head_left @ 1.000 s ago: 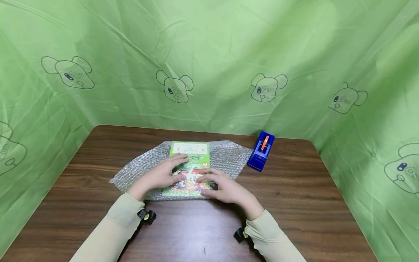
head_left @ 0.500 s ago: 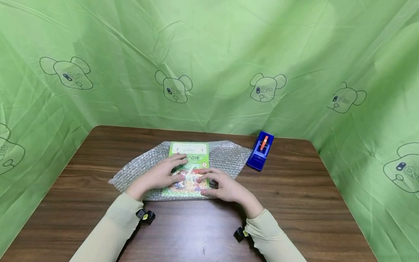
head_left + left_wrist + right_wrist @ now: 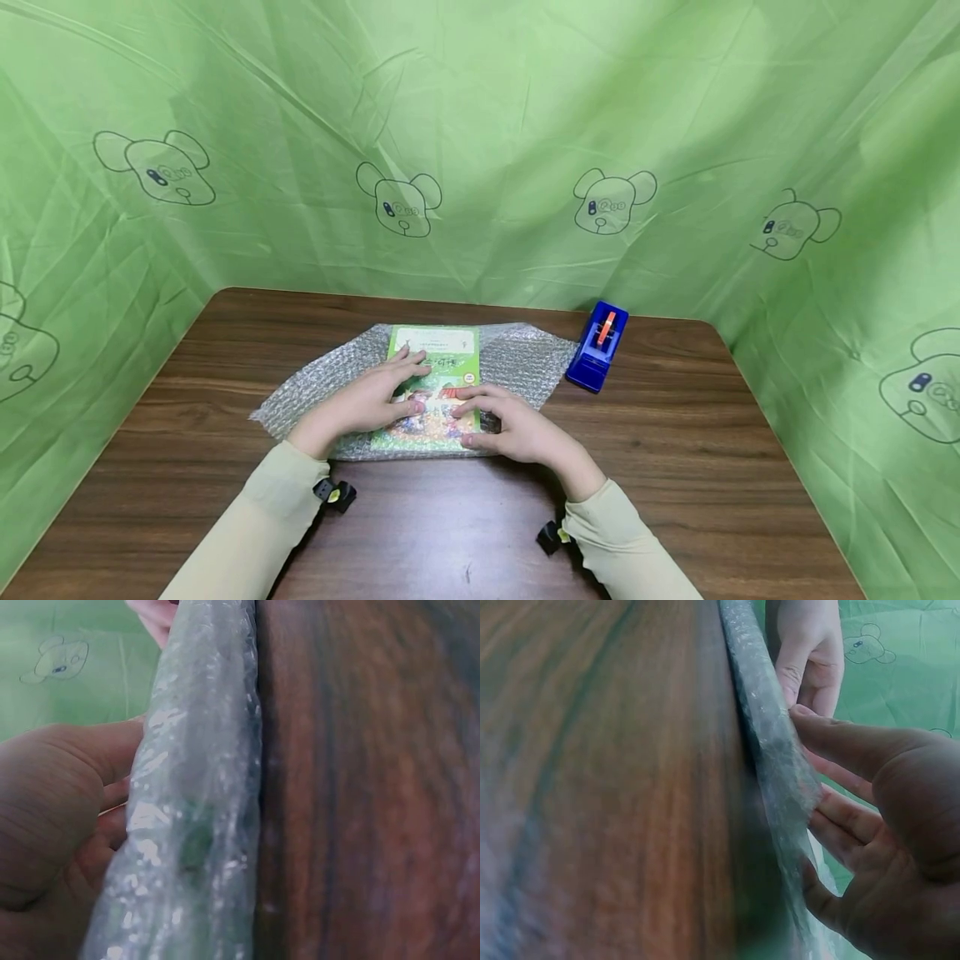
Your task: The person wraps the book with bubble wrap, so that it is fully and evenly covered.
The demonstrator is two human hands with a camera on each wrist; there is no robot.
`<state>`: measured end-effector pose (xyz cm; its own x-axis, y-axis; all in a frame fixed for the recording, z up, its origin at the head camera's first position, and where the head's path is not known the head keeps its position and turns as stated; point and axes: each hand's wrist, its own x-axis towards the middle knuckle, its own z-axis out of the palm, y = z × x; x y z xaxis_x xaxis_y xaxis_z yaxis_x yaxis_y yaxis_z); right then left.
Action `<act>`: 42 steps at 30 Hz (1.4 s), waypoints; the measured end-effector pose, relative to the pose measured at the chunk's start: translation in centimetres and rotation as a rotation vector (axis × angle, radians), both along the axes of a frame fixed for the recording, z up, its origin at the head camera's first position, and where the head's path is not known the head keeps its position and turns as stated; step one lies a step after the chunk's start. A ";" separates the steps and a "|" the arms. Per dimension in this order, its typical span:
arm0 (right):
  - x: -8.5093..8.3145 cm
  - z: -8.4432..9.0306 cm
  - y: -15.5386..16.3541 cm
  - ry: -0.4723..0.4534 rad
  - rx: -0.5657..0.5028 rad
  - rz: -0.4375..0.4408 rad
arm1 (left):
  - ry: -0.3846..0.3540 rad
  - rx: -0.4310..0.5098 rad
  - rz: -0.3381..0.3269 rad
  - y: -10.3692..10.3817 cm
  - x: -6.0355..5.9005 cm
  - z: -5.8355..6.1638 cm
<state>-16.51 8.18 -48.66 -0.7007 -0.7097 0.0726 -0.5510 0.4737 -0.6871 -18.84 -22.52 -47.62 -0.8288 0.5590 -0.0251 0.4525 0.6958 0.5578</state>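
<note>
A green book [image 3: 437,340] with a colourful picture on its cover lies on a sheet of bubble wrap [image 3: 322,385]. The wrap spreads out to both sides, and its near part is folded up around the book's front edge and over the lower cover. My left hand [image 3: 363,404] rests on the left side of the book, fingers extended and thumb toward the middle. On the lower right, the right hand [image 3: 517,429] lies with relaxed fingers touching the wrapped cover. Green shows through the folded bubble wrap edge [image 3: 195,772] in the left wrist view.
A blue tape dispenser [image 3: 597,346] with an orange roll stands just beyond the wrap's right corner. The brown wooden table [image 3: 675,467] is enclosed by green cloth [image 3: 495,100] at the back and sides. Each sleeve carries a small black wrist camera [image 3: 335,495].
The left hand's fingers shift very slightly on the cover. The book, bubble wrap, right hand and tape dispenser stay where they were.
</note>
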 end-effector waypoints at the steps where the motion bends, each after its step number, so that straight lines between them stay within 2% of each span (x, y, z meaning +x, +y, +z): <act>1: 0.0 0.1 0.1 -0.002 0.002 -0.003 | 0.000 0.001 0.000 0.0 0.0 0.0; 7: -0.4 0.8 1.8 0.018 -0.033 -0.094 | 0.010 -0.003 -0.001 0.1 0.0 0.1; 10: -0.7 1.0 3.2 0.039 -0.052 -0.188 | 0.014 -0.008 0.001 0.0 0.1 0.1; 13: -1.1 1.1 4.9 0.032 -0.051 -0.321 | 0.019 -0.013 0.002 0.0 0.1 0.1; 18: -1.4 1.7 7.5 -0.085 -0.034 -0.543 | 0.021 -0.009 0.002 0.0 0.1 0.0; 23: -1.4 2.0 9.1 -0.220 -0.025 -0.661 | 0.020 0.001 0.000 0.0 0.1 -0.1; 31: -1.2 1.4 9.5 -0.353 -0.059 -0.718 | 0.003 0.008 0.005 -0.1 0.1 -0.2; 35: -1.2 1.1 9.2 -0.389 -0.087 -0.707 | 0.003 0.011 0.001 -0.1 0.2 -0.2; 42: -1.5 0.4 8.4 -0.420 -0.199 -0.670 | 0.003 0.019 -0.005 -0.1 0.2 -0.1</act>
<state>-17.99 16.57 -48.23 -0.9687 -0.1320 -0.2103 0.1285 0.4584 -0.8794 -18.65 -22.64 -47.72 -0.8258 0.5638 -0.0124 0.4576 0.6828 0.5696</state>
